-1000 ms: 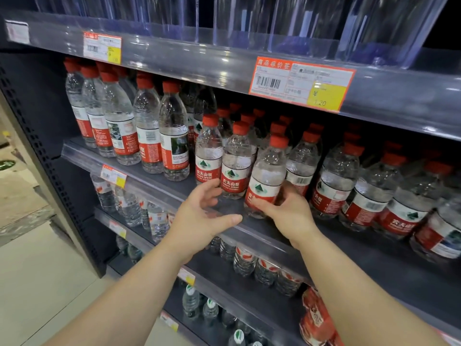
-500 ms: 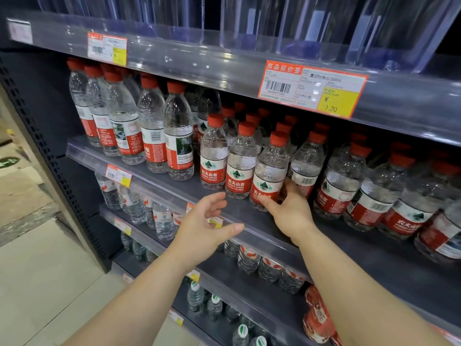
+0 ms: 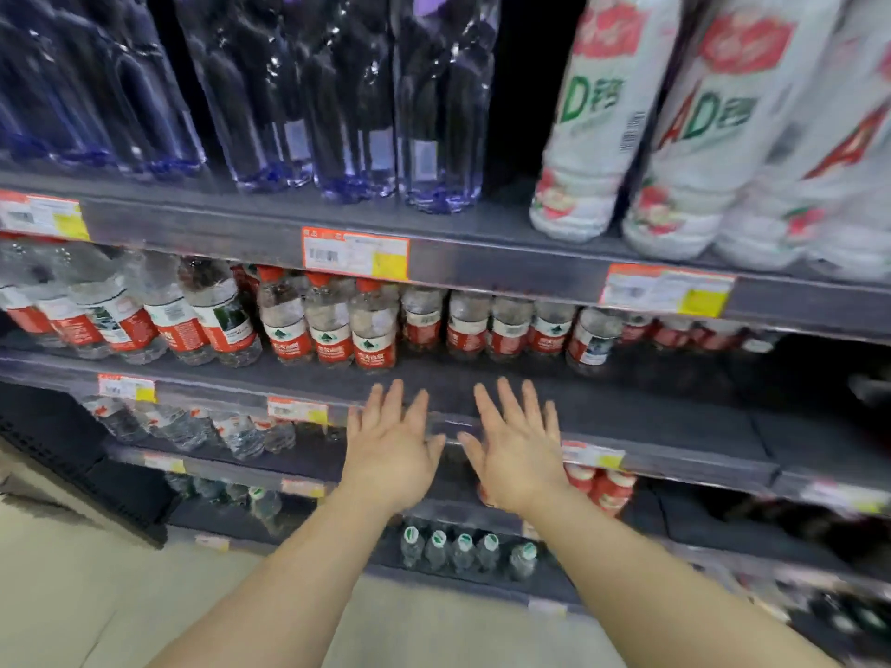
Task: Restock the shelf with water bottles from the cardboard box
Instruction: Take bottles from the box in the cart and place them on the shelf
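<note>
Both hands, the left hand (image 3: 391,450) and the right hand (image 3: 518,450), are spreading flat, grip wide, holding nothing. The red-capped water bottles (image 3: 373,325) are standing upright at twelve o'clock, just past the fingertips and nearer the left one.

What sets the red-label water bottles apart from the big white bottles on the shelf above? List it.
The water bottles are clear, the white bottles opaque. The water bottles are much smaller than the white bottles. The water bottles carry a red band label, while the white bottles show large green and red letters. The water bottles have red caps; the white bottles' tops are out of frame. Both kinds stand upright in rows.
</note>
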A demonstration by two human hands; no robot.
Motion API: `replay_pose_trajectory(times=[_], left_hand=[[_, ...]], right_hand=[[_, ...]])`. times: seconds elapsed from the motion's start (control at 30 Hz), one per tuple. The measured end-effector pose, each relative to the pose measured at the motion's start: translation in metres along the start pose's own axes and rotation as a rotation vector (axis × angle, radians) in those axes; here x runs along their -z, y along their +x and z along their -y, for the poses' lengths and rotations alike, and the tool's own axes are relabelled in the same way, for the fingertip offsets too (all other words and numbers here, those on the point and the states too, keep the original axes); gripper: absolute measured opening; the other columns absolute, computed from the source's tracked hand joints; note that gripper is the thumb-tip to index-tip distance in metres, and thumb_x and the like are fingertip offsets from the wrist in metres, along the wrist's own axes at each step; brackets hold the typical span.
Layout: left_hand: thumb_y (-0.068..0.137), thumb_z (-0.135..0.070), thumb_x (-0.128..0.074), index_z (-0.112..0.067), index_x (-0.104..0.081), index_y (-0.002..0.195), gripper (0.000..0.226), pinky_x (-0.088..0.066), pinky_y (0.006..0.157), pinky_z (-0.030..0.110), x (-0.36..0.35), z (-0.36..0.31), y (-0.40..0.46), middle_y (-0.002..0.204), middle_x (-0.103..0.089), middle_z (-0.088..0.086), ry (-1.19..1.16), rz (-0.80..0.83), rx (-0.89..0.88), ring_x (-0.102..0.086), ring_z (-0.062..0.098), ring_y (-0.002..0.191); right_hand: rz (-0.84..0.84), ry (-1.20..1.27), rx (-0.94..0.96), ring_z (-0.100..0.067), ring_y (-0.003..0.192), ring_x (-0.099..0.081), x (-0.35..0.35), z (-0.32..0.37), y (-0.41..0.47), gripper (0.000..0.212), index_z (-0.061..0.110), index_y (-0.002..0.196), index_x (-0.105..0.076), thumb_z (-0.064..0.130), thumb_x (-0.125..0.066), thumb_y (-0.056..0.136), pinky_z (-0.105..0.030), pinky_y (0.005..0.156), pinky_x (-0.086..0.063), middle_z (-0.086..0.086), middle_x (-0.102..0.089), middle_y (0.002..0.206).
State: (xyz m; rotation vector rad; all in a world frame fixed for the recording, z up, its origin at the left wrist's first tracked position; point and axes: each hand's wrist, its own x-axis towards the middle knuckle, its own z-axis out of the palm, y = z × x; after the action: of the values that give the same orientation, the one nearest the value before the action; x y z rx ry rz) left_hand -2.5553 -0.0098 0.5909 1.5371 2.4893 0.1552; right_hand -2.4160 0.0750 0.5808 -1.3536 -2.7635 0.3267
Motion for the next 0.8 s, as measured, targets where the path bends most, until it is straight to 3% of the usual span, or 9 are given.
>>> replay_pose_trajectory(times=[0.23, 0.6, 0.8], left_hand=[[0.1, -0.048, -0.028, -0.025, -0.009, 0.155, 0.063, 0.002, 0.121, 0.052, 0.011, -0.19, -0.047, 0.165, 0.004, 0.007, 0.085, -0.015, -0.315, 0.006, 0.029, 0.151], [0.1, -0.053, -0.027, -0.02, -0.01, 0.156, 0.067, 0.0, 0.122, 0.047, -0.038, -0.596, -0.271, 0.165, -0.003, 0.005, 0.083, 0.055, -0.922, 0.003, 0.027, 0.151], [0.099, -0.053, -0.029, -0.017, -0.012, 0.155, 0.069, -0.004, 0.123, 0.047, -0.061, -0.733, -0.337, 0.165, -0.007, 0.005, 0.092, 0.085, -1.106, -0.003, 0.027, 0.152]], right_hand=[[-0.123, 0.033, -0.337, -0.026, 0.148, 0.015, 0.081, -0.15, -0.123, 0.065, 0.031, 0.154, -0.002, 0.057, -0.022, 0.098, -0.05, 0.119, 0.007, 0.0, 0.005, 0.163], [-0.269, -0.005, -0.895, -0.029, 0.149, 0.008, 0.191, -0.426, -0.495, 0.065, 0.029, 0.155, -0.004, 0.058, -0.02, 0.098, -0.05, 0.119, 0.002, -0.001, 0.002, 0.163], [-0.347, -0.029, -1.081, -0.027, 0.149, 0.002, 0.218, -0.518, -0.602, 0.065, 0.029, 0.154, -0.009, 0.057, -0.023, 0.098, -0.051, 0.118, -0.003, -0.001, -0.005, 0.163]])
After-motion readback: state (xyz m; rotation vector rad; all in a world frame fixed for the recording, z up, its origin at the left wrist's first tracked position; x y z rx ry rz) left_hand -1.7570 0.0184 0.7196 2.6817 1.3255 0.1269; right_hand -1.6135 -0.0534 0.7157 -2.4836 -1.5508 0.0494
